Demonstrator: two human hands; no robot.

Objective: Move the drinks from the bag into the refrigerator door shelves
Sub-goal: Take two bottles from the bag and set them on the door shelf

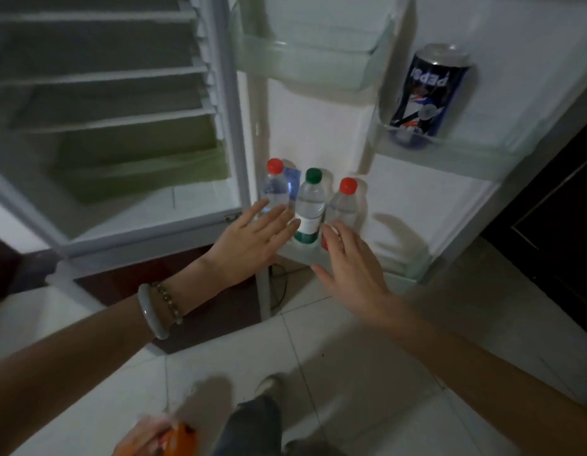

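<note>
**Three bottles and a can in the refrigerator door; bag not in view**

A head-worn camera looks down at an open refrigerator. The door stands to the right, its shelves facing the viewer. The lowest door shelf [407, 264] holds three clear water bottles upright in a row. These are a left red-capped bottle [275, 189], a green-capped bottle [310, 209] and a right red-capped bottle [345, 205], each just beside the next. A dark blue cola can [423, 93] stands on the middle door shelf [456, 153]. The top door shelf [318, 70] looks to hold nothing.

Both hands reach toward the bottle row, and neither holds anything. The left hand [252, 245], with bracelets on its wrist, has straight, spread fingers. Its fingertips are close to the left and middle bottles. The right hand [348, 258] is also flat and open, and it covers the base of the right bottle. Whether either hand touches a bottle cannot be told.

By this view, four drinks are already placed. How many are left is unknown, because the bag is not visible.

The picture is dim and blurred by motion. A small blue patch [292, 179] behind the left bottle cannot be identified. At the bottom edge there is an orange object [181, 439] with what may be fingers around it. It is cut off and unclear.
</note>
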